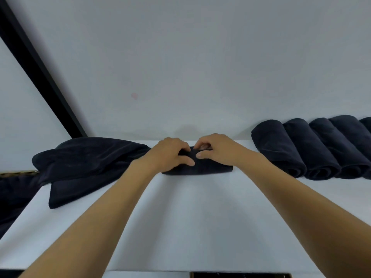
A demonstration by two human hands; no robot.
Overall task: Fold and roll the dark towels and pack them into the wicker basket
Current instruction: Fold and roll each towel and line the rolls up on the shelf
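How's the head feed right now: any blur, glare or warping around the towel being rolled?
Head view: soft even light, no glare; faint arm shadows on the white table; left hand and right hand fairly sharp on the towel roll; wide-angle warp tilts the finished rolls at right; dark fabric hides folds.

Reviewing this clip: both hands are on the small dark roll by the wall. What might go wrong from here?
1. The left hand and right hand pinch the towel roll near its middle; once released, its outer layer may spring open.
2. The unfolded towel pile reaches the left wrist, so pulling back might drag it.
3. The rolled towels lie packed close on the right; setting the roll there could nudge them.
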